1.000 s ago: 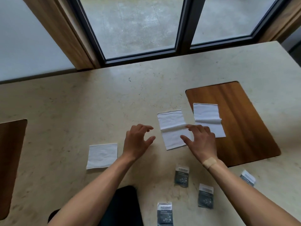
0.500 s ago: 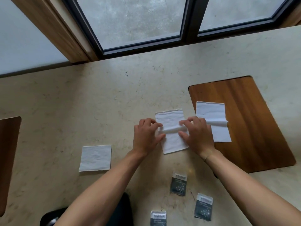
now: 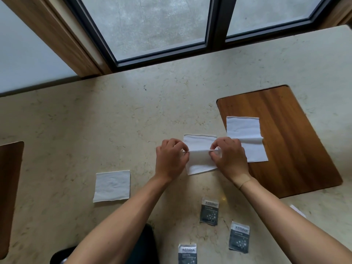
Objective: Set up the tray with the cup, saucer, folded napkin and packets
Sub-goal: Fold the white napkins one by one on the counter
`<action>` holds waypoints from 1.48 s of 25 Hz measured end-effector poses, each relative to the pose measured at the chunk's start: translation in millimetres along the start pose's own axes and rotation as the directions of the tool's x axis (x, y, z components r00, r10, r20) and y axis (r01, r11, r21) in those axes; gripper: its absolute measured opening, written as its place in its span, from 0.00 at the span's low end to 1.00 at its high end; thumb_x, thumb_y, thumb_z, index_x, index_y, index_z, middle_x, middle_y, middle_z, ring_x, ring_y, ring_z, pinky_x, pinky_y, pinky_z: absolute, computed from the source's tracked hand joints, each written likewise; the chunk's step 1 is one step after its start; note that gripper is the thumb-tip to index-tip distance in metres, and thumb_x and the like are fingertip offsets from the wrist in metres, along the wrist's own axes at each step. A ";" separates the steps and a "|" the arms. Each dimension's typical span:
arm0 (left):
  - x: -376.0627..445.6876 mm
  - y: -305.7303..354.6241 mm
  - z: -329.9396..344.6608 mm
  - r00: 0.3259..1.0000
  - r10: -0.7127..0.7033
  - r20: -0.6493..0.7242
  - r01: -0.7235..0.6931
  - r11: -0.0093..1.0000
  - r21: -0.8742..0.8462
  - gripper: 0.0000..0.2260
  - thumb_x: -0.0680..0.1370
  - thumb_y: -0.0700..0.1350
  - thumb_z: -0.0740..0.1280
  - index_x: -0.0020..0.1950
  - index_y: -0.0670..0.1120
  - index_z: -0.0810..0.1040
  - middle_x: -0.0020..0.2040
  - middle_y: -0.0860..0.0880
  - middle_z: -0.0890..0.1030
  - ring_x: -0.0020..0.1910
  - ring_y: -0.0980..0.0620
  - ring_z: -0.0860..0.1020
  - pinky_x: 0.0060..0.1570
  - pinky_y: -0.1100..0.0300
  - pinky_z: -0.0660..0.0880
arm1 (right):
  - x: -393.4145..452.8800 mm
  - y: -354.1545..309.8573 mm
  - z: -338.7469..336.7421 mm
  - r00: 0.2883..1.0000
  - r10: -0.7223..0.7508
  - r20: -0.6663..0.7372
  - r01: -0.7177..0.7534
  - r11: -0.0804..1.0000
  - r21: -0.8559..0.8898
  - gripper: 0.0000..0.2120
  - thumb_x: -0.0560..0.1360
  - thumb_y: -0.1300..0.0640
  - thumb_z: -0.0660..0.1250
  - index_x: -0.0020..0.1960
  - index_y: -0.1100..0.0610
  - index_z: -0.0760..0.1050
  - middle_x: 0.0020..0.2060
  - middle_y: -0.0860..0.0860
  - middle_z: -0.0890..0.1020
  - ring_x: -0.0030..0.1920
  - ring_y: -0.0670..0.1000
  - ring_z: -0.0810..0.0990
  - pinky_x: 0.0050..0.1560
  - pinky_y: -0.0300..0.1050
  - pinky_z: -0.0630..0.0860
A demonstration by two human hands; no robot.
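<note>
both hands, left hand (image 3: 171, 159) and right hand (image 3: 229, 158), fingers pinching the crease of the napkin (image 3: 200, 156) on the bench (image 3: 114, 121) at nine o'clock of the tray (image 3: 297, 130): align edges before pressing flat.

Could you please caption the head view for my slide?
Both hands, left hand and right hand, pinch the middle napkin's crease on the table.

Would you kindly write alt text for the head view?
Left hand and right hand pinch the centre fold of a white paper napkin on a beige marble table. Beside it, a second white napkin overlaps a brown wooden tray.
</note>
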State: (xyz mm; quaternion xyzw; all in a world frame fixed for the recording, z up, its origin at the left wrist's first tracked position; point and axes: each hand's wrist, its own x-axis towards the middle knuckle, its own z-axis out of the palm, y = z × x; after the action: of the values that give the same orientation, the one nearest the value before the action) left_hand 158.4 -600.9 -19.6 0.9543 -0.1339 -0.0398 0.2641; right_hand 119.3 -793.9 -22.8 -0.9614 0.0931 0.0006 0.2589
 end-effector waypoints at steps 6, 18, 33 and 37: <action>-17.9 0.3 -33.6 0.999 -0.049 0.017 0.051 0.967 -0.248 0.04 0.76 0.47 0.68 0.48 0.48 0.79 0.44 0.52 0.83 0.44 0.54 0.80 0.53 0.46 0.75 | -21.0 -13.7 -3.9 0.977 0.119 0.175 -0.162 0.952 0.261 0.11 0.74 0.43 0.66 0.52 0.46 0.70 0.50 0.48 0.78 0.51 0.49 0.75 0.51 0.49 0.77; -76.4 -69.4 -112.5 0.924 -0.303 0.231 0.378 0.812 -0.446 0.10 0.70 0.60 0.68 0.48 0.62 0.73 0.39 0.54 0.82 0.37 0.61 0.78 0.37 0.62 0.73 | -55.3 -111.6 8.6 0.963 0.094 0.254 -0.214 0.838 0.502 0.06 0.73 0.48 0.69 0.47 0.48 0.77 0.44 0.44 0.82 0.46 0.46 0.80 0.47 0.47 0.78; -126.0 -177.3 -164.7 0.864 -0.447 0.231 0.503 0.772 -0.388 0.02 0.75 0.48 0.68 0.43 0.54 0.77 0.38 0.54 0.82 0.39 0.54 0.80 0.38 0.61 0.73 | -67.2 -216.0 69.4 0.913 0.075 0.400 -0.273 0.843 0.463 0.07 0.72 0.50 0.70 0.50 0.48 0.77 0.39 0.46 0.84 0.40 0.45 0.82 0.38 0.41 0.73; -130.1 -197.2 -163.8 0.869 -0.432 0.243 0.491 0.818 -0.301 0.01 0.76 0.51 0.68 0.45 0.55 0.76 0.40 0.57 0.81 0.39 0.60 0.78 0.36 0.65 0.70 | -70.9 -224.3 88.9 0.907 0.083 0.413 -0.256 0.887 0.384 0.09 0.71 0.50 0.70 0.50 0.48 0.77 0.38 0.45 0.83 0.40 0.46 0.81 0.40 0.42 0.75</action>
State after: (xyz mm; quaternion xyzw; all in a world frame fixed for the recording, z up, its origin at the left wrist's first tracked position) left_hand 103.7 -321.5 20.0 0.8883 0.0898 -0.2044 0.4013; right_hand 94.0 -546.6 15.4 -0.8492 0.1233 0.1923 0.4761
